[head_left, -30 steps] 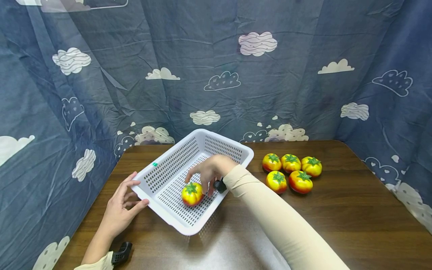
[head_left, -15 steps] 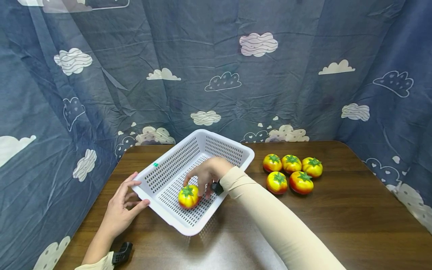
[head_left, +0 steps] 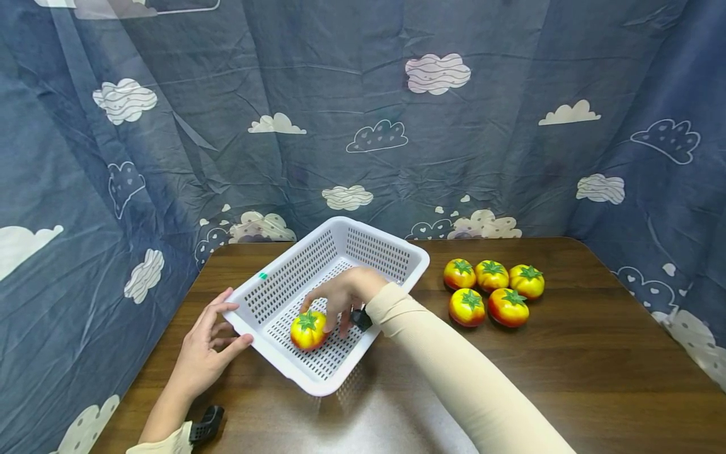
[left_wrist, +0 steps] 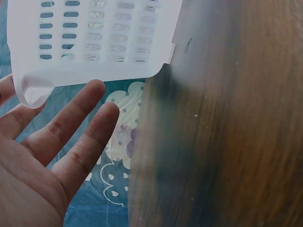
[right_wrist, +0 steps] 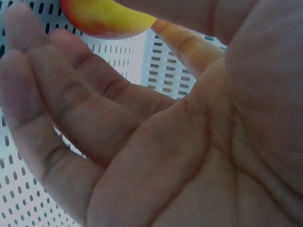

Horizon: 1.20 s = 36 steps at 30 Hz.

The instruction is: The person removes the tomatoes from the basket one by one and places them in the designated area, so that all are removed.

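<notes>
A white perforated plastic basket (head_left: 334, 378) stands on the table, one corner pointing toward me. Inside it, my right hand (head_left: 343, 299) pinches a yellow-red tomato (head_left: 308, 331) with a green leafy top, thumb and index finger on its sides. Only the lower part of that tomato (right_wrist: 109, 21) shows in the right wrist view, where the other fingers (right_wrist: 71, 109) extend beside it without holding anything. My left hand (head_left: 201, 353) holds the basket's left corner between thumb and index finger. In the left wrist view its remaining fingers (left_wrist: 85, 146) lie spread just below the basket rim.
Several more tomatoes (head_left: 467, 308) sit grouped on the brown wooden table (head_left: 578, 353) to the right of the basket. A dark blue curtain (head_left: 317, 75) with cloud prints hangs behind and at both sides of the table.
My right hand and the tomato have shifted a little to the left along the basket floor. The left hand, the basket and the other tomatoes have stayed in place.
</notes>
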### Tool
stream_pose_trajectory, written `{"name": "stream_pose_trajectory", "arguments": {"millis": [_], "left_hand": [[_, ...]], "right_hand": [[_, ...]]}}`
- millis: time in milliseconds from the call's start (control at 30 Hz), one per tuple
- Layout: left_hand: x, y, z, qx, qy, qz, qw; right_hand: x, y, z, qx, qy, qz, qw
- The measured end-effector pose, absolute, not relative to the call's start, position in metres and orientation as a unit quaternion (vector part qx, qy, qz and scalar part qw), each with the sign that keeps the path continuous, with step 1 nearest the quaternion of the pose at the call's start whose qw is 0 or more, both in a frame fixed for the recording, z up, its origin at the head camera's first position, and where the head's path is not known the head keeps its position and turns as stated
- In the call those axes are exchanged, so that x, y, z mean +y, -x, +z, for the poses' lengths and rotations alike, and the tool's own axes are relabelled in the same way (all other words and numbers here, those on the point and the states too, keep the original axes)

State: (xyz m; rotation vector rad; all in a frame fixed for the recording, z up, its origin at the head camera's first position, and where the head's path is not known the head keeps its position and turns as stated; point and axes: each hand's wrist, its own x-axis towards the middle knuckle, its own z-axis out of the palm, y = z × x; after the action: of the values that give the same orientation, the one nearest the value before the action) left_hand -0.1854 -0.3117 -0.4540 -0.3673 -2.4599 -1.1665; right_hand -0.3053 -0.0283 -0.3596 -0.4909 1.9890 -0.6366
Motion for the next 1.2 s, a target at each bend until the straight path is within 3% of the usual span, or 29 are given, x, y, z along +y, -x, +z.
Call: {"name": "stream_pose_trajectory", "arguments": {"millis": [333, 1200], "left_hand": [[-0.311, 0.186, -0.454, -0.878, 0.132, -0.416, 0.198], [-0.311, 0.185, -0.454, -0.879, 0.13, -0.414, 0.196]], "right_hand": [[-0.033, 0.306, -0.367, 0.808, 0.219, -0.269, 0.477], [0.011, 0.312, -0.343, 0.839, 0.279, -0.272, 0.381]]}}
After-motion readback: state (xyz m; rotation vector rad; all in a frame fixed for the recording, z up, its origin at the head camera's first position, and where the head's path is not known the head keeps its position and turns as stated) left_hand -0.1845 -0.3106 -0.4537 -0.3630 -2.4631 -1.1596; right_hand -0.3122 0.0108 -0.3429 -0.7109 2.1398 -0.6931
